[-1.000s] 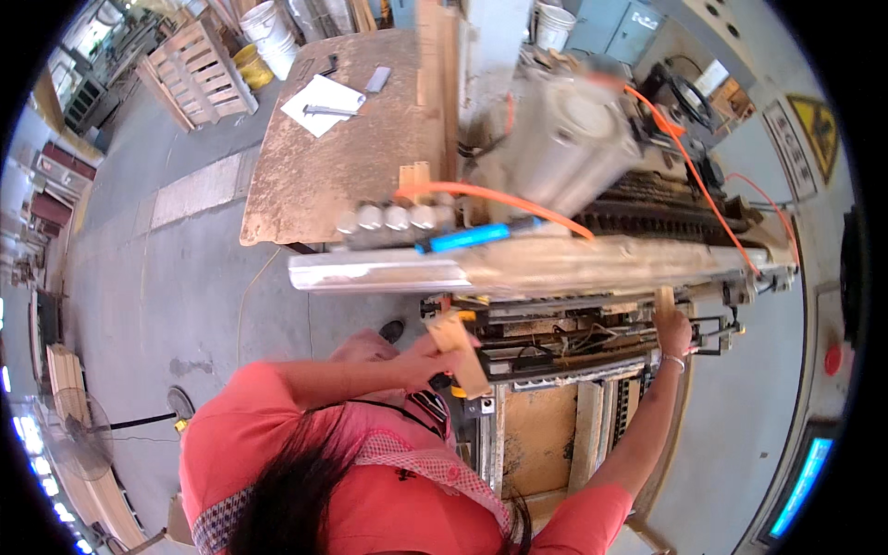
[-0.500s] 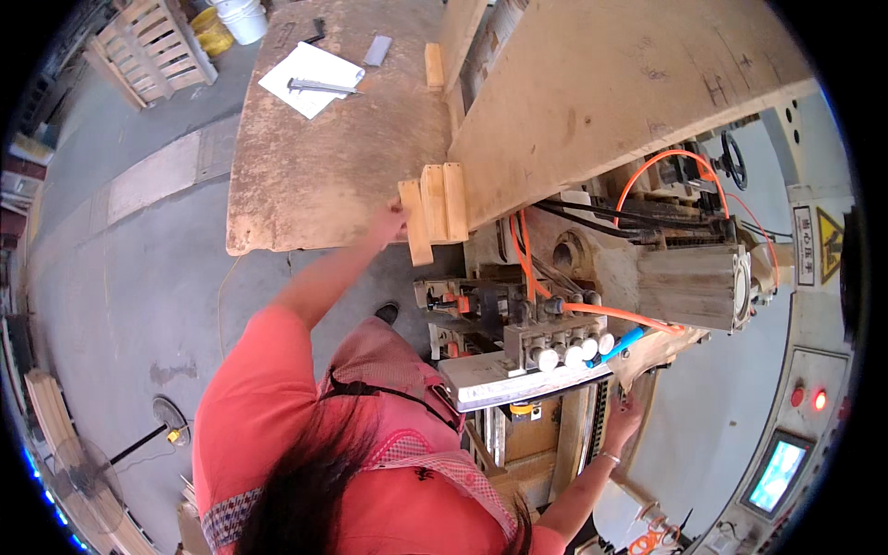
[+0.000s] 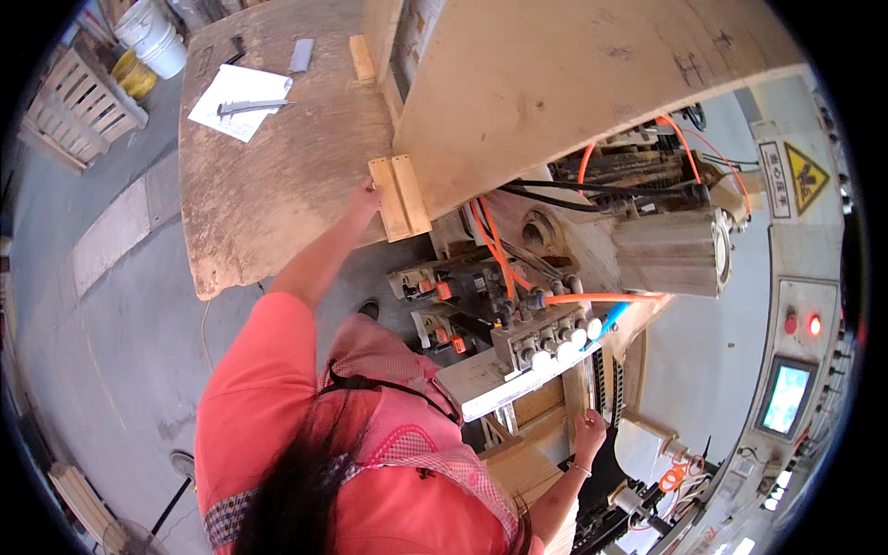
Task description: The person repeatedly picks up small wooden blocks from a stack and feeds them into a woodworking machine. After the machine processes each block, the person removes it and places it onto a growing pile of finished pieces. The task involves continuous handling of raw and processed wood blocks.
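At the near right corner of the worn work table, light wooden blocks stand side by side against a large board. My left hand reaches out to them, its fingers closed on the left edge of the leftmost wooden block. Lower right, my right hand is beside a wooden strip inside the machine. Its fingers are curled together, and I cannot make out what they hold, if anything.
Paper with a caliper lies on the table, near a grey block. The large board slants overhead on the right. Machine valves, orange hoses and a control panel fill the right. A pallet leans far left.
The view has shifted, moving the table leftward. The leftmost block stood tilted away from the others; now the visible blocks sit close together. My right hand has drawn back from the machine's dark rail.
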Tool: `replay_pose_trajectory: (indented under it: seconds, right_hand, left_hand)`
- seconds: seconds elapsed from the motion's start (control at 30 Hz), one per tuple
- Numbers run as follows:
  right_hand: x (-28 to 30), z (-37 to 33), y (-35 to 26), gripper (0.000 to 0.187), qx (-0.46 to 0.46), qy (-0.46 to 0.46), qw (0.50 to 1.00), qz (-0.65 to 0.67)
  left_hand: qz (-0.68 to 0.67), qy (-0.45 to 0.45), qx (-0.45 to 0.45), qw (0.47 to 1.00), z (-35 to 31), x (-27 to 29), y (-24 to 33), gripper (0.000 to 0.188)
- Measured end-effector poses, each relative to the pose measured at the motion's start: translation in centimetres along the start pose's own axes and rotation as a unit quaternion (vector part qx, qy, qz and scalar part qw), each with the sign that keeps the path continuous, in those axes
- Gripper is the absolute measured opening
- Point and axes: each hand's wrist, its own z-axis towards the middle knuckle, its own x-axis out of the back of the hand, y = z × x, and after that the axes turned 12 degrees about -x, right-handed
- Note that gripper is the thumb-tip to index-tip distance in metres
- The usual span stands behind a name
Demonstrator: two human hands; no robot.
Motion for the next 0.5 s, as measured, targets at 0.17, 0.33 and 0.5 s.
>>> replay_pose_trajectory:
  seconds: [0.17, 0.33, 0.5]
  right_hand:
    - [-0.3, -0.9, 3.6, 0.028, 0.005, 0.033, 0.999, 0.014]
    - [0.9, 1.3, 3.4, 0.029, 0.035, 0.052, 0.998, -0.021]
    - [1.7, 5.6, 1.3, 0.02, 0.031, 0.049, 0.998, 0.008]
  left_hand:
    - [0.152, -0.015, -0.027, 0.988, 0.4, -0.5, -1.0, 0.033]
    - [0.233, -0.007, -0.067, 0.97, 3.9, 0.1, -4.4, 0.028]
    - [0.108, -0.026, -0.045, 0.993, -2.6, 1.0, -3.2, 0.026]
